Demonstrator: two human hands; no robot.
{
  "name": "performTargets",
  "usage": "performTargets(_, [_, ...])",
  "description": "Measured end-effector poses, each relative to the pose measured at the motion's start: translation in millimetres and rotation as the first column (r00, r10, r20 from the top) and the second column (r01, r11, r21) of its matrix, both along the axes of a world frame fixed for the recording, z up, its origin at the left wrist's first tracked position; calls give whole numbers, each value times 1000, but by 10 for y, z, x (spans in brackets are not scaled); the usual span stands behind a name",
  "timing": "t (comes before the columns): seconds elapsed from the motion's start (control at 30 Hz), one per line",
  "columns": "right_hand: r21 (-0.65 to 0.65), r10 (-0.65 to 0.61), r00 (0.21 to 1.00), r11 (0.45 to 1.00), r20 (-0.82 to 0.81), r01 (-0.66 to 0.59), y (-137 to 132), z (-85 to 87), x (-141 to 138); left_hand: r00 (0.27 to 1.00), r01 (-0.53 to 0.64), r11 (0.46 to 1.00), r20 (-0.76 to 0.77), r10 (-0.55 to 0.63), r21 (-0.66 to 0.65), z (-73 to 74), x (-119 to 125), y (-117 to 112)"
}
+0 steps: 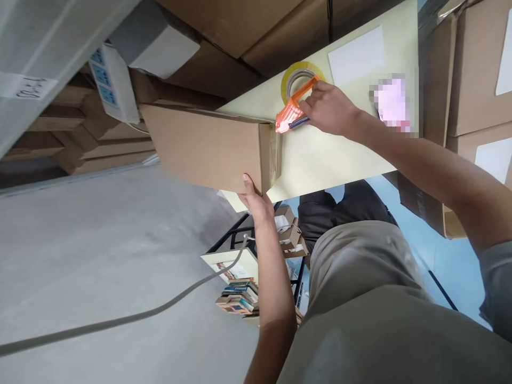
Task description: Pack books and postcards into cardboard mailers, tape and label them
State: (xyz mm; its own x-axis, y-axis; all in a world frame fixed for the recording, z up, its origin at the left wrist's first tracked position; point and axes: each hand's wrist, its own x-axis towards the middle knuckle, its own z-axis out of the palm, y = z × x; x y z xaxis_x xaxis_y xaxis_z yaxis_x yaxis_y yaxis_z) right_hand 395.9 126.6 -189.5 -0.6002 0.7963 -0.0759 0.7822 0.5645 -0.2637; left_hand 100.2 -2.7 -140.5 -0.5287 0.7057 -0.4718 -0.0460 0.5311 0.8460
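The left hand (pixel 256 205) clasps at the frame's centre, thumb (pixel 248 184) upward, while the right hand (pixel 328 108) curls tight above, its forearm (pixel 416 157) slanting from the right edge.

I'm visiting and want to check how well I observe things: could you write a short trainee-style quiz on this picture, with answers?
1. Multiple choice: What is the main colour of the tape dispenser in the right hand?
A) green
B) orange
C) black

2. True or false: The right hand is pressed flat against the cardboard box.

3. Fill the gap: The thumb against the broad side of the cardboard box belongs to the ____ hand.

Key:
1. B, orange.
2. False; it holds the tape dispenser, apart from the cardboard box.
3. Left; the left hand is at the box's near edge.
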Motion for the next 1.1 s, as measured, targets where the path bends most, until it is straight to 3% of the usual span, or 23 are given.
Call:
performTargets(0.2, [20,159,973,986,168,-165,10,255,262,999,-38,998,38,36,55,15,-86,-95])
performTargets(0.43, [85,318,936,939,150,-333,-11,370,661,998,-46,997,41,43,58,-17,-116,-124])
performTargets(0.6, [123,314,915,928,255,-353,238,439,746,998,-57,996,34,55,64,-92,-104,-70])
performTargets(0.7, [108,236,931,955,280,-275,469,432,657,997,-65,995,48,61,81,-120,-103,-15])
performTargets(0.87, [49,179,955,979,238,-196,797,421,244,999,-24,998,22,23,56,-142,-132,20])
performTargets(1.1, [-12,192,945,981,265,-196,919,516,-176,997,-42,994,70,35,104,-171,-160,20])
